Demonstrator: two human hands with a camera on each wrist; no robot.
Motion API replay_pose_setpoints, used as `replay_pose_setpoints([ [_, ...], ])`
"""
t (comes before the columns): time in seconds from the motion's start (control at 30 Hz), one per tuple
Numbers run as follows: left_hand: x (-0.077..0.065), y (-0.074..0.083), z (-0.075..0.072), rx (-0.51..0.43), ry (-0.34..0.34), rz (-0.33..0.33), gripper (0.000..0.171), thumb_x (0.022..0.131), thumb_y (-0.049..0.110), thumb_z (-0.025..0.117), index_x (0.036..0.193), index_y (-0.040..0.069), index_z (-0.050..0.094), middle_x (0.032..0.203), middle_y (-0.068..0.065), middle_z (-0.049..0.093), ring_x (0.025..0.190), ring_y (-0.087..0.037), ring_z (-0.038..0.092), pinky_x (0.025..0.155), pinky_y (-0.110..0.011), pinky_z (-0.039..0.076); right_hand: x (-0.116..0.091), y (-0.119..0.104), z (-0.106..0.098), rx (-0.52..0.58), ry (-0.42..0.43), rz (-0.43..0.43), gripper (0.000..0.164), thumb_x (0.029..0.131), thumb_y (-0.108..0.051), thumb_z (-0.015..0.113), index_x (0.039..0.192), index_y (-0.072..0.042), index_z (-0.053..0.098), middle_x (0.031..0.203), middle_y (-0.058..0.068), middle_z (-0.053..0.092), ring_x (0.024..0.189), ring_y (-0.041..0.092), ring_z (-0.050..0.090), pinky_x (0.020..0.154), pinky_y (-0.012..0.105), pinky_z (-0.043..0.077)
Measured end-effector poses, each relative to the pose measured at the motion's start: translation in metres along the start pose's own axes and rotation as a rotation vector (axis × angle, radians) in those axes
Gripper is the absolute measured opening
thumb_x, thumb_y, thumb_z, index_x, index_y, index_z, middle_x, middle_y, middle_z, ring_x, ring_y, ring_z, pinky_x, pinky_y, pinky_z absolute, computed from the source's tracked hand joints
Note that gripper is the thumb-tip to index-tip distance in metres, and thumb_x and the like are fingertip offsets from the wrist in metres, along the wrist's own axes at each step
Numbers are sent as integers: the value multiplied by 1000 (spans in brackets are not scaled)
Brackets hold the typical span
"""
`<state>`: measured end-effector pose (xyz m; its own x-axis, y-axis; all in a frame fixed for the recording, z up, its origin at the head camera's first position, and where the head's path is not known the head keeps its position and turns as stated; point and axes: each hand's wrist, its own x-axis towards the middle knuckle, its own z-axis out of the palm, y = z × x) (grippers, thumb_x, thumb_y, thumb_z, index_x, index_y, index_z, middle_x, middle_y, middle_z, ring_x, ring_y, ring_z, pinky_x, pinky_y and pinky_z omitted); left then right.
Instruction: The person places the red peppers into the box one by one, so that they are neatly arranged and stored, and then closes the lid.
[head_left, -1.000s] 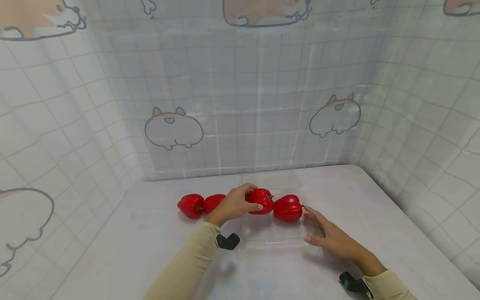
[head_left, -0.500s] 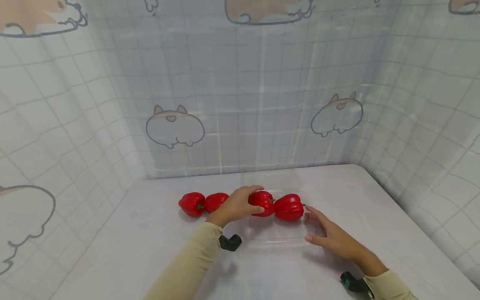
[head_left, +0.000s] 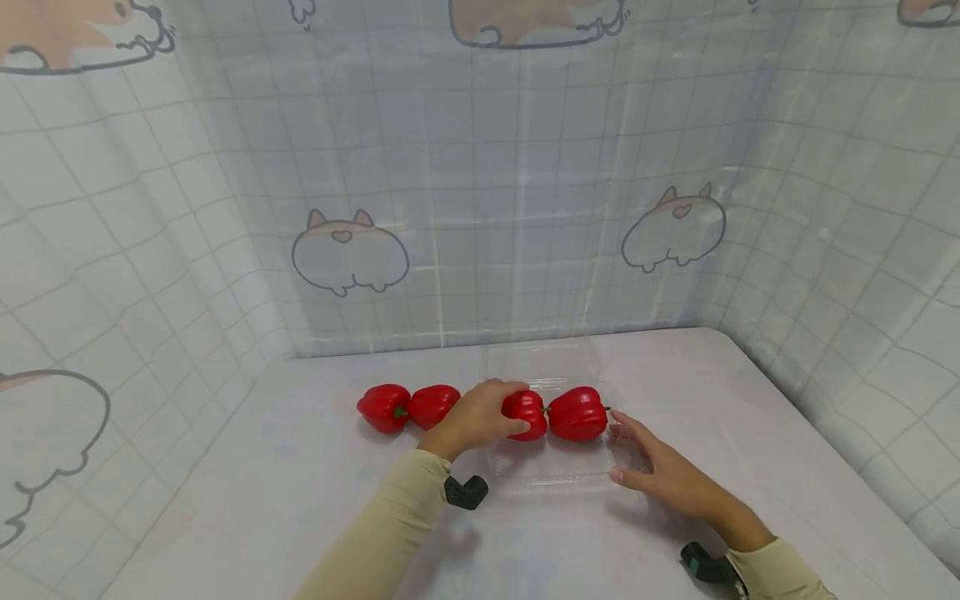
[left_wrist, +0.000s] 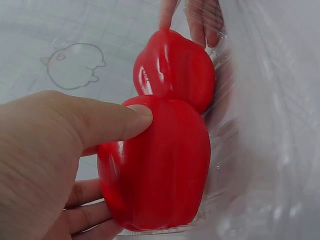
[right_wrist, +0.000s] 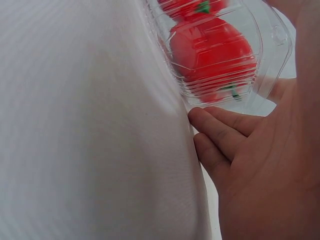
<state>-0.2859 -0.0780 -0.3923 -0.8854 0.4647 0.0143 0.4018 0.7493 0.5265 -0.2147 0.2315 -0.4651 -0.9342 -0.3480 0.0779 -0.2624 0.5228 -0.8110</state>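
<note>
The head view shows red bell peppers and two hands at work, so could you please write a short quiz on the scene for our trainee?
1. Count: how many glossy red bell peppers lie on the white table, left of the clear plastic container?
2. True or false: in the head view, a pepper lies to the right of the right hand.
3. Choose: what does the left hand grip?
A) the container's rim
B) a bell pepper
C) the black wrist device

Key:
1. Two.
2. False; all four visible peppers are to its left.
3. B; its thumb presses the held pepper.
</note>
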Motion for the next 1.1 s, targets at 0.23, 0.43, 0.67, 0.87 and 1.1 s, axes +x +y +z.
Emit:
replay_pose_setpoints([
  [0.23, 0, 1, 4, 42, 4, -9, 64, 85, 31, 80, 144, 22, 56, 125, -1, 61, 114, -20, 57, 87, -38, 57, -1, 0, 0, -10, -3, -7, 85, 91, -39, 71, 158, -19, 23, 152, 17, 42, 142, 41, 35, 110, 67, 28],
  [0.43, 0, 3, 4, 47, -7, -19, 65, 85, 31, 81, 144, 21, 56, 125, -2, 59, 113, -21, 57, 86, -38, 57, -1, 0, 0, 1, -5, -7, 85, 91, -38, 72, 158, -20, 23, 152, 16, 43, 142, 40, 36, 110, 67, 28],
  [0.67, 1, 3, 4, 51, -17, 9, 64, 88, 29, 79, 146, 17, 54, 133, -4, 58, 118, -20, 56, 94, -38, 54, -1, 0, -1, -4, -4, -18, 84, 92, -37, 71, 158, -18, 24, 152, 17, 43, 142, 41, 36, 110, 67, 27],
  [0.87, 2, 3, 4, 42, -26, 11, 65, 88, 27, 78, 147, 15, 52, 135, -5, 58, 120, -21, 55, 95, -39, 53, 0, -1, 0, -1, -5, 1, 84, 91, -38, 71, 158, -20, 23, 152, 16, 43, 142, 40, 35, 110, 67, 27],
  [1.1, -1, 2, 3, 45, -33, 24, 65, 89, 28, 78, 147, 15, 52, 137, -5, 56, 121, -22, 54, 96, -39, 52, 0, 0, 1, 8, 0, 9, 84, 91, -39, 71, 159, -21, 23, 152, 15, 43, 142, 38, 36, 111, 66, 27],
])
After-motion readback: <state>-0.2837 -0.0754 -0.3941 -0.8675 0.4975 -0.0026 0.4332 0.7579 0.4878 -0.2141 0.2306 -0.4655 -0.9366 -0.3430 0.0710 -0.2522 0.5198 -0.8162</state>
